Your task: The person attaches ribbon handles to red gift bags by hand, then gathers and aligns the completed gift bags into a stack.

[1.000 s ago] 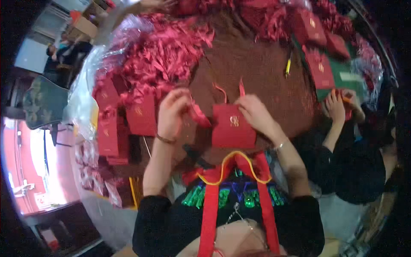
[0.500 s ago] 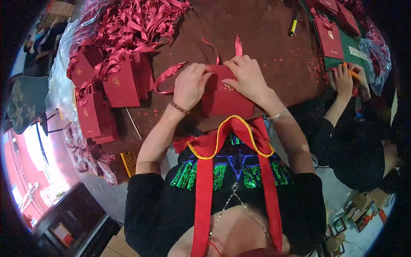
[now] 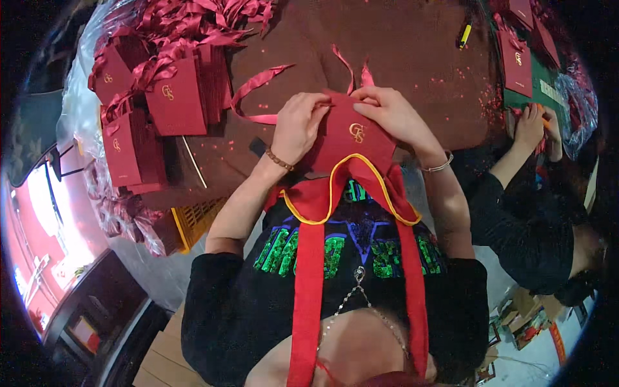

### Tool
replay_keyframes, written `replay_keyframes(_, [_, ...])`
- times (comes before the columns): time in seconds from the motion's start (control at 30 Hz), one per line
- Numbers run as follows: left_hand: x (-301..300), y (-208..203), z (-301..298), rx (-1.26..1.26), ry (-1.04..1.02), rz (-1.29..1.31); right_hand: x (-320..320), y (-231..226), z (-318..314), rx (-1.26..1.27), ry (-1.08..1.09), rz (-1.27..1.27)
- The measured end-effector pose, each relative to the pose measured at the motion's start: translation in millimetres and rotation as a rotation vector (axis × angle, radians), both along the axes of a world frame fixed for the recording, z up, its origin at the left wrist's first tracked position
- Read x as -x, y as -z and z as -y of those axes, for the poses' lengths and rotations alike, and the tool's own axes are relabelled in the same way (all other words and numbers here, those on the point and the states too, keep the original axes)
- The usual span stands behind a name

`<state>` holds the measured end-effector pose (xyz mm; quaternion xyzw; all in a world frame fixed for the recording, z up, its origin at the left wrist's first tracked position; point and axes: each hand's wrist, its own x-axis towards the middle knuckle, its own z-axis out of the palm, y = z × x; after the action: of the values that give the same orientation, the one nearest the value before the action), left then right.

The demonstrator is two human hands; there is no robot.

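A red paper gift bag with a gold emblem lies tilted at the table's near edge, against my apron. My left hand pinches its upper left edge, thumb and fingertips together. At the upper right edge my right hand is closed on the bag too, fingertips bent over the rim. What the fingertips hold besides the paper is partly hidden. A dark red ribbon loops out to the left beside my left hand, and two more ribbon ends stick up beyond the top edge.
Stacked red bags with ribbons stand at the left, below a heap of ribbon. A yellow cutter lies on the brown tabletop. At the right, a co-worker's hands hold something orange beside more red bags.
The bag has turned a little, and its gold emblem, partly covered before, now shows fully. My right hand has shifted right along the top edge. Both hands keep hold of the bag.
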<state>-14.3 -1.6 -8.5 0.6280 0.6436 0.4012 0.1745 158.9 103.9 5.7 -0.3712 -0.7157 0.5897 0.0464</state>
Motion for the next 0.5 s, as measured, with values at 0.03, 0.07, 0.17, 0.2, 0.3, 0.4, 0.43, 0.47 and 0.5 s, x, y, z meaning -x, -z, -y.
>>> replay_keyframes(0.03, [1, -3, -1, 0.006, -0.005, -0.010, 0, 2, 0, 0.006, 0.008, -0.007])
replay_keyframes(0.07, [2, -4, -2, 0.012, -0.009, -0.022, 1, 2, 0, 0.011, 0.017, -0.015])
replay_keyframes(0.17, [-3, -7, -7, -0.040, 0.027, -0.071, 1, -5, 0, 0.008, 0.001, 0.009])
replay_keyframes(0.2, [-5, -9, -9, -0.054, 0.053, -0.110, 1, -6, 1, 0.007, 0.003, 0.008])
replay_keyframes(0.3, [-13, -15, -8, -0.056, 0.043, -0.108, -3, -7, 4, -0.040, -0.018, 0.026])
replay_keyframes(0.4, [-14, -3, -9, 0.033, 0.017, -0.078, -3, 11, 5, 0.042, -0.004, -0.052])
replay_keyframes(0.43, [-16, -5, -9, 0.033, 0.020, -0.075, -4, 8, 6, 0.008, 0.001, -0.074])
replay_keyframes(0.47, [-17, -5, -8, 0.034, 0.022, -0.071, -5, 7, 8, -0.024, 0.005, -0.095])
replay_keyframes(0.5, [-18, -5, -7, 0.034, 0.024, -0.073, -7, 7, 9, -0.024, 0.007, -0.096])
